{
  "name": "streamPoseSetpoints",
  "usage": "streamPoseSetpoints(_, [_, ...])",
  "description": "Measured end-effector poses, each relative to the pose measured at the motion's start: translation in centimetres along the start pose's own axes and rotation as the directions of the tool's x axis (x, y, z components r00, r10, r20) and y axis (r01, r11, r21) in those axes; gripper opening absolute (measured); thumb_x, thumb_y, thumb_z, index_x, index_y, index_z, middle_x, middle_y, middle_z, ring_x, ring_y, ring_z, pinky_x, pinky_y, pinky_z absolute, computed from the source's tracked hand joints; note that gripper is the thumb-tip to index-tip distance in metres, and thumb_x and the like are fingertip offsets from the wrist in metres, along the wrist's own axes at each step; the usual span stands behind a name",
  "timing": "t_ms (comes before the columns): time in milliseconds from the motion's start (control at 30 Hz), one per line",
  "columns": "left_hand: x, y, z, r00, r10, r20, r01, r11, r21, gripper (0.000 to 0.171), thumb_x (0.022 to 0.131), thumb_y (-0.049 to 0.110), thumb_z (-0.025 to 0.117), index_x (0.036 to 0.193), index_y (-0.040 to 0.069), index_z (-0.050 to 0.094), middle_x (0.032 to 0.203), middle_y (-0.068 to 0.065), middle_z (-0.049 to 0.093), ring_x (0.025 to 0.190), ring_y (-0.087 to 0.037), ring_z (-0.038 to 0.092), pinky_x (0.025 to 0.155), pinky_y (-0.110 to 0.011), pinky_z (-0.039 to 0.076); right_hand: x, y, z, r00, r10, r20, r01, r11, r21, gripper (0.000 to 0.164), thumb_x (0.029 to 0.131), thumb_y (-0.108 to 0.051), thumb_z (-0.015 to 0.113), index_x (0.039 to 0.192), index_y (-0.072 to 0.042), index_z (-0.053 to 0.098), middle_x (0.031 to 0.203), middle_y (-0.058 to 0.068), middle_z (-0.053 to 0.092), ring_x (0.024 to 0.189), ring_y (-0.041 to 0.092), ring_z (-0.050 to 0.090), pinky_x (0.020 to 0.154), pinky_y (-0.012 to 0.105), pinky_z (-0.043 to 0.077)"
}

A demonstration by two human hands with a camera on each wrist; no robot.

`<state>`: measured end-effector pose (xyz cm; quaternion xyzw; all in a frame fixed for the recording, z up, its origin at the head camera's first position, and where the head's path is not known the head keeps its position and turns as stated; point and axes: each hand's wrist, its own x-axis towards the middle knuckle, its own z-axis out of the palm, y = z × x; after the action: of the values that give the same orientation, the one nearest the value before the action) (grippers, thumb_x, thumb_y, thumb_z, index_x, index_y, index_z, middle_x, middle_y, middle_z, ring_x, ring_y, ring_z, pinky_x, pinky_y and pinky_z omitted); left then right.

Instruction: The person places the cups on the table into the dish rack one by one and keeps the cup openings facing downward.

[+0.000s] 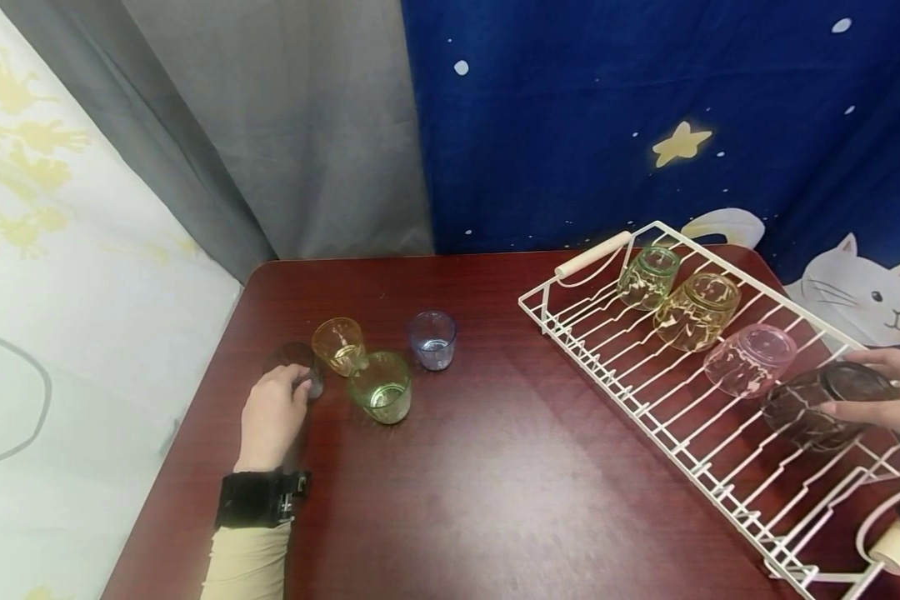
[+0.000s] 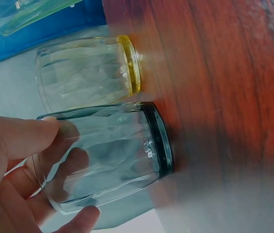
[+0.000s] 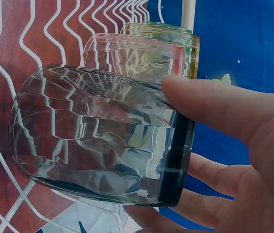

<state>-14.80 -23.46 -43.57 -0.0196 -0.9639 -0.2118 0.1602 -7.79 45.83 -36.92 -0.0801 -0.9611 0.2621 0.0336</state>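
My left hand grips a small smoky grey glass near its rim; its thick base meets the tabletop. Just beyond that stands a yellow glass, with a green glass and a blue glass to the right. Over at the white wire rack, my right hand holds a larger dark grey glass by its base end, thumb on one side and fingers on the other. That glass is upside down at the rack's near end, beside an upturned pink glass.
Farther along the rack sit an upturned yellow glass and an upturned green glass. The rack has pale handles at its ends. A dark red table lies beneath everything, with grey and blue curtains behind.
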Motion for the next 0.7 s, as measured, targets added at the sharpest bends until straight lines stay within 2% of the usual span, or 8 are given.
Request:
streamPoseSetpoints(267, [-0.11, -0.07, 0.18, 1.0, -0.003, -0.022, 0.003, 1.0, 0.008, 0.014, 0.089, 0.007, 0.064, 0.101, 0.004, 0.07, 0.097, -0.015, 0.07, 0.095, -0.038, 0.065, 0.077, -0.055, 0.051, -0.1, 0.36, 0.23, 1.0, 0.01, 0.019, -0.01, 0.999, 0.045, 0.085, 0.071, -0.008, 0.08, 0.13, 0.025, 0.028, 0.115, 0.056, 0.034, 0.063, -0.019, 0.04, 0.05, 0.008, 0.038])
streamPoseSetpoints(400, [-0.16, -0.11, 0.28, 0.999, -0.012, -0.039, 0.013, 1.0, 0.012, 0.015, 0.089, 0.007, 0.064, 0.102, 0.005, 0.07, 0.096, -0.014, 0.07, 0.094, -0.038, 0.066, 0.074, -0.056, 0.051, -0.15, 0.3, 0.29, 1.0, -0.002, 0.012, 0.001, 0.998, 0.064, 0.085, 0.069, -0.007, 0.081, 0.128, 0.026, 0.03, 0.111, 0.056, 0.038, 0.063, -0.017, 0.042, 0.05, 0.008, 0.039])
streamPoseSetpoints(600, [-0.22, 0.02, 0.34, 0.996, -0.03, -0.078, 0.03, 1.0, 0.004, 0.015, 0.09, 0.008, 0.064, 0.104, 0.005, 0.07, 0.094, -0.014, 0.069, 0.093, -0.037, 0.066, 0.072, -0.056, 0.052, -0.09, 0.24, 0.11, 1.0, 0.014, 0.015, -0.015, 1.0, 0.022, 0.088, 0.07, -0.013, 0.081, 0.13, 0.025, 0.03, 0.114, 0.056, 0.036, 0.065, -0.02, 0.037, 0.051, 0.007, 0.035])
streamPoseSetpoints(700, [-0.2, 0.13, 0.24, 0.995, -0.039, -0.092, 0.039, 0.999, 0.0, 0.016, 0.09, 0.008, 0.064, 0.104, 0.004, 0.069, 0.095, -0.015, 0.069, 0.094, -0.038, 0.066, 0.072, -0.056, 0.052, 0.13, 0.66, 0.03, 0.999, 0.031, 0.034, -0.032, 0.999, 0.005, 0.092, 0.072, -0.017, 0.081, 0.133, 0.025, 0.027, 0.116, 0.055, 0.034, 0.067, -0.016, 0.038, 0.051, 0.007, 0.034])
